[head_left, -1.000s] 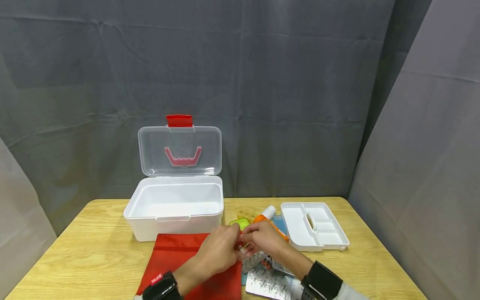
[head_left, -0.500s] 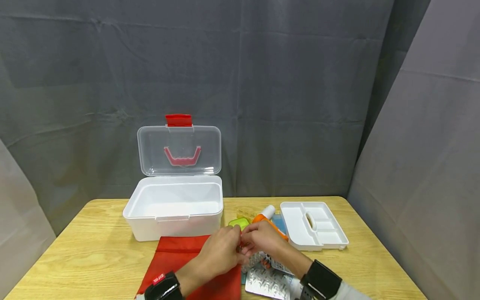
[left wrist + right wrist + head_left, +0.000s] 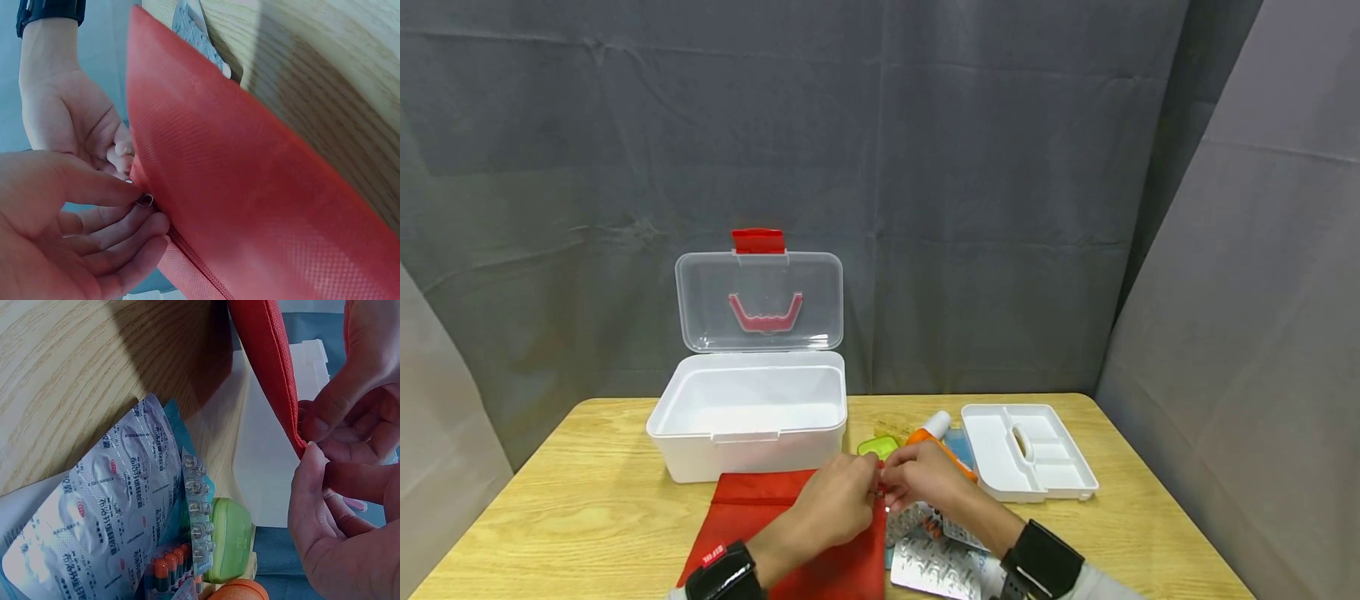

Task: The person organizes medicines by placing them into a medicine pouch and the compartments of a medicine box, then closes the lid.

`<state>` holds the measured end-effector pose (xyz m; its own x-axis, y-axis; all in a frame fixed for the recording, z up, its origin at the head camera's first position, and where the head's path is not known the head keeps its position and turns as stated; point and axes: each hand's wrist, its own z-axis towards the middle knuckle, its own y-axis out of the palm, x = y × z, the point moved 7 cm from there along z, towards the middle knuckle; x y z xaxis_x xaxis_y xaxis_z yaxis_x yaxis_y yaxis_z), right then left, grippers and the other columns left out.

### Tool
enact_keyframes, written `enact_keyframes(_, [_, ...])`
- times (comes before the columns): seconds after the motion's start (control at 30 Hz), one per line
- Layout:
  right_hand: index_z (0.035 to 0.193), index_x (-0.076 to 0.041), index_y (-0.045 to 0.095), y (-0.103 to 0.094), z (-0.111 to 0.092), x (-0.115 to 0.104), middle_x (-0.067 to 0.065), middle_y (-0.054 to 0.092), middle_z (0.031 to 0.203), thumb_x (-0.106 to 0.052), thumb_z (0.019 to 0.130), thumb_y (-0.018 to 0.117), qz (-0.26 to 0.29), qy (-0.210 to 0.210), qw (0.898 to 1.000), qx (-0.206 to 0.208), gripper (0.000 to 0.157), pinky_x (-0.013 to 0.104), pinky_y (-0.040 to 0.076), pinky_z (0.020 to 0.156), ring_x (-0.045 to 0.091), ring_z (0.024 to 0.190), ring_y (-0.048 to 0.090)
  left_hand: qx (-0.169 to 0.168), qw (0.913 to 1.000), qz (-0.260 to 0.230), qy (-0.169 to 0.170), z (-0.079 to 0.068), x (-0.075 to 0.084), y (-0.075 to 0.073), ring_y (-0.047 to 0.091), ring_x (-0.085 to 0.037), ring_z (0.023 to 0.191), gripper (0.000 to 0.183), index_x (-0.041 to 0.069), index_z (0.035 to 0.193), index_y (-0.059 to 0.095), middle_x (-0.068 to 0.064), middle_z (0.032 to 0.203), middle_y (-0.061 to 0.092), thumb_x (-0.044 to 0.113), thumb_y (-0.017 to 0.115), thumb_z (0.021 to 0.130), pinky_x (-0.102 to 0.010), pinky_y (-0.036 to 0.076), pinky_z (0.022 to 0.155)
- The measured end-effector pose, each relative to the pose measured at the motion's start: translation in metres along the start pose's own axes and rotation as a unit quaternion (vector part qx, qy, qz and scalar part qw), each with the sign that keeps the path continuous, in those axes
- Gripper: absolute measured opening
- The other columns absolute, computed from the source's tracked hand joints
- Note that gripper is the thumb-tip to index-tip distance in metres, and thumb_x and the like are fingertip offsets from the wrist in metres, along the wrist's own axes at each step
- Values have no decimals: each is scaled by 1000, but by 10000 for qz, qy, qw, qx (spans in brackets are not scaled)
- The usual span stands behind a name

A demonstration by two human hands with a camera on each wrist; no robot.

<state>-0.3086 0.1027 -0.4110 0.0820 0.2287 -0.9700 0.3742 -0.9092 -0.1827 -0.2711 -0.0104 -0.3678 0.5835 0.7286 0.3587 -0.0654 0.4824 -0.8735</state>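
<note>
A red fabric zip pouch [image 3: 842, 558] is held up off the table between both hands. The left hand [image 3: 838, 497] pinches the small metal zipper pull [image 3: 145, 200] between thumb and fingers, close to one end of the zip. At the pouch's corner, the right hand [image 3: 925, 475] pinches the fabric with thumb and forefinger, its fingertips almost meeting those of the left hand. In the right wrist view the red corner [image 3: 300, 440] shows between the two hands. The pouch looks flat, and its inside is hidden.
Behind the pouch stands a white box [image 3: 748, 450] with its clear lid raised. A white divided tray [image 3: 1067, 475] lies at right. Near the right hand are silver blister packs [image 3: 94, 506], orange-and-dark capsules [image 3: 161, 569], a green case [image 3: 230, 540] and an orange bottle with white cap [image 3: 937, 425].
Both hands stay at nearly the same spot with small finger movements. The pouch's right edge has shifted slightly right, and its red corner covers the pale items seen between the hands before.
</note>
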Motion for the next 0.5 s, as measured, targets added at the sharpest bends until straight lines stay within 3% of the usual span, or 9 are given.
enact_keyframes(0.3, [98, 11, 70, -1, -2, -4, 8, 69, 79, -1, 87, 68, -505, -389, 9978, 185, 17, 32, 59, 65, 13, 64, 64, 20, 9997, -58, -230, 0, -5, 0, 42, -7, 55, 22, 14, 69, 54, 8, 58, 45, -2, 65, 78, -22, 35, 49])
enact_keyframes(0.5, [99, 9, 69, 1, -5, -7, 15, 74, 81, 2, 86, 68, -740, -526, 9953, 348, 14, 40, 62, 67, 21, 70, 72, -35, 9998, -158, -138, 0, -5, -1, 40, -7, 52, 26, 15, 67, 51, 8, 55, 42, -3, 64, 81, -21, 34, 49])
